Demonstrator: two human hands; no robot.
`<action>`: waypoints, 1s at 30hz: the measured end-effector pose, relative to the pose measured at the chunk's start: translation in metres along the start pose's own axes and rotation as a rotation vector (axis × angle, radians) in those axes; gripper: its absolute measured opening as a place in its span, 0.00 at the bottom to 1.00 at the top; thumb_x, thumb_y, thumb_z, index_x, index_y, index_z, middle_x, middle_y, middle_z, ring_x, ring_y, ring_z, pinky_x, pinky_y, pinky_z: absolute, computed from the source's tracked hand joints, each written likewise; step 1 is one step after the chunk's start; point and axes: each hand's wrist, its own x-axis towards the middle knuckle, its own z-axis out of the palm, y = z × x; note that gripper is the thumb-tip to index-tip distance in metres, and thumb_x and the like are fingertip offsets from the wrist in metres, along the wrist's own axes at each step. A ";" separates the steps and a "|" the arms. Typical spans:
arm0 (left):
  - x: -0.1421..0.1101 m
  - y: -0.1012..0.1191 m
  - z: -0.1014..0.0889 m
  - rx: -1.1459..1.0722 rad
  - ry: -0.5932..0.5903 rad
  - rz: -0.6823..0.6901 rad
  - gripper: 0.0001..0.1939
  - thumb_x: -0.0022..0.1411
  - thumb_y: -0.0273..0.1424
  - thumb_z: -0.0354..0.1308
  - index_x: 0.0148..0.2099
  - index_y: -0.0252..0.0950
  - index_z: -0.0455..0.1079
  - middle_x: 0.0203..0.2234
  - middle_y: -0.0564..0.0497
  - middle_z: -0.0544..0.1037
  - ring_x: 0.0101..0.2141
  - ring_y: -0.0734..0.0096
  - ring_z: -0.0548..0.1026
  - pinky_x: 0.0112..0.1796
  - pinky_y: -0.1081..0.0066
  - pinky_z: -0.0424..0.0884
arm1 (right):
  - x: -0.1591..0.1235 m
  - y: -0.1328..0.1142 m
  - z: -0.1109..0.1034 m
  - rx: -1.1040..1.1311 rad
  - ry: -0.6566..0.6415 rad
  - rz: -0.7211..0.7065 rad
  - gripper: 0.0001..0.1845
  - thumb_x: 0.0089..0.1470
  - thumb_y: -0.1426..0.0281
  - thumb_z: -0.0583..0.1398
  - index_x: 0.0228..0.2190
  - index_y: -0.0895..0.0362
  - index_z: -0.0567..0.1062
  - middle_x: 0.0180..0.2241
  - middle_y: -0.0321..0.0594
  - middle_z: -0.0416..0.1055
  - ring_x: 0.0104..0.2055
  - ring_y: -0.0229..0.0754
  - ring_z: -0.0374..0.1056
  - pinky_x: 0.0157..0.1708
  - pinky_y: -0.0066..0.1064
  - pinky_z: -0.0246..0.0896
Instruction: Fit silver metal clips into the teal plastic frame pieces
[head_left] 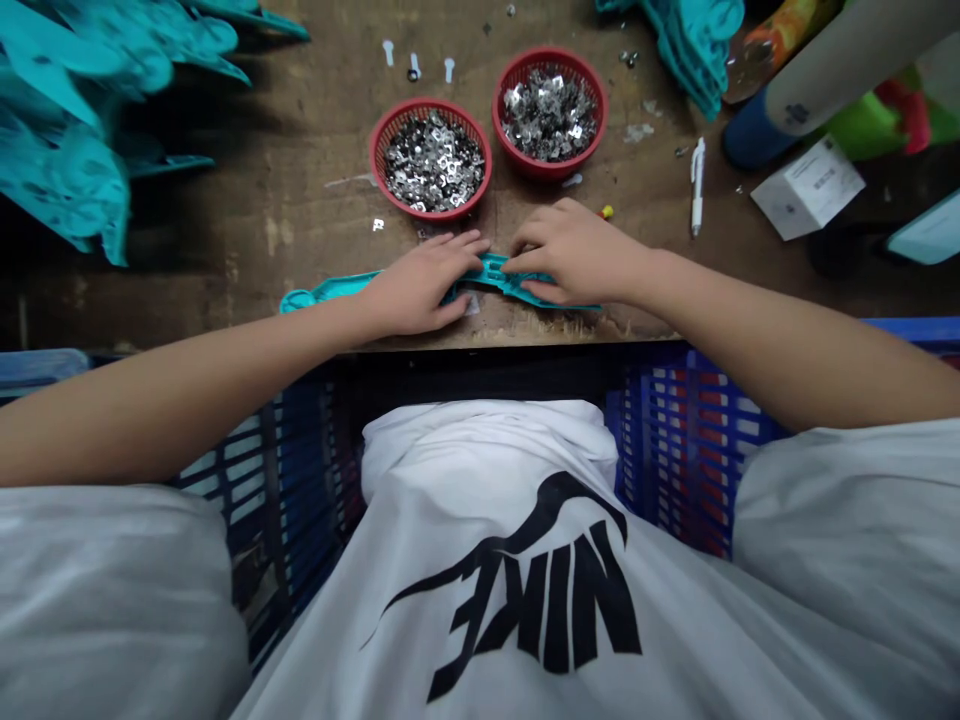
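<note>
A long, narrow teal plastic part [334,289] lies along the front edge of the wooden table. My left hand [424,285] rests across its middle, fingers stretched over the far side and thumb on the near side, gripping it. On the part's right half, my right hand [574,255] has its fingers bent and closed down against the plastic. Whatever its fingertips pinch is hidden or too small to name. Just beyond my hands stand a red basket [377,180] of small metal clips and a second red basket [501,150] holding similar shiny metal pieces.
Teal parts [67,120] are piled at the far left, with more teal parts [694,50] at the back right. A white pen [697,185], a white box [810,190] and a bottle [780,110] are on the right. Blue crates [675,430] flank my lap.
</note>
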 end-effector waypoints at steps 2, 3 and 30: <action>0.000 0.001 0.000 0.024 0.000 0.020 0.26 0.82 0.37 0.57 0.74 0.33 0.78 0.85 0.30 0.71 0.87 0.37 0.67 0.86 0.33 0.63 | 0.000 -0.003 -0.001 -0.039 -0.027 -0.002 0.24 0.81 0.59 0.62 0.67 0.52 0.89 0.64 0.53 0.84 0.64 0.61 0.72 0.61 0.50 0.57; 0.000 0.002 -0.001 0.040 0.000 0.027 0.27 0.83 0.37 0.57 0.75 0.33 0.78 0.85 0.30 0.72 0.86 0.37 0.68 0.86 0.34 0.65 | 0.001 -0.005 -0.002 -0.055 -0.047 0.010 0.25 0.81 0.56 0.63 0.67 0.53 0.88 0.65 0.54 0.83 0.64 0.61 0.73 0.61 0.50 0.57; -0.019 0.069 -0.035 0.381 -0.257 0.441 0.04 0.79 0.28 0.73 0.46 0.39 0.82 0.41 0.47 0.91 0.42 0.57 0.88 0.39 0.57 0.73 | 0.017 0.178 -0.049 0.332 0.700 0.961 0.38 0.59 0.66 0.71 0.69 0.56 0.76 0.61 0.58 0.84 0.66 0.71 0.80 0.74 0.67 0.76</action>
